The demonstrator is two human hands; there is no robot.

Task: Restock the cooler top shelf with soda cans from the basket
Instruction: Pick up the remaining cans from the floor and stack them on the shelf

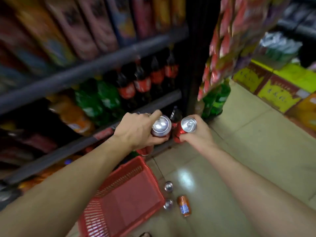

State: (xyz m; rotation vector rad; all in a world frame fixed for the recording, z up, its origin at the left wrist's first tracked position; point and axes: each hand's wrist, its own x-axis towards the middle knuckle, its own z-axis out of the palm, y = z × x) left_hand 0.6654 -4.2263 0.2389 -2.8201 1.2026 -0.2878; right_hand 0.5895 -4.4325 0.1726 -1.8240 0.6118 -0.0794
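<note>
My left hand (136, 130) grips a red soda can (161, 126) whose silver end faces me. My right hand (196, 132) grips a second red can (185, 129), its pull-tab top towards the camera. Both cans are held side by side in front of the cooler's lower shelves (95, 67). Below my arms a red plastic basket (123, 199) lies on the floor with nothing visible inside. An orange can (183, 206) lies on its side on the tiles just right of the basket, beside two upright cans (168, 186) (168, 204) showing silver tops.
Cooler shelves hold cola bottles (142, 82), green bottles (99, 100) and orange bottles (71, 115). A hanging rack of red snack packets (220, 48) stands right of the cooler. Yellow and red cartons (273, 86) are stacked at the far right across the tiled floor (239, 151).
</note>
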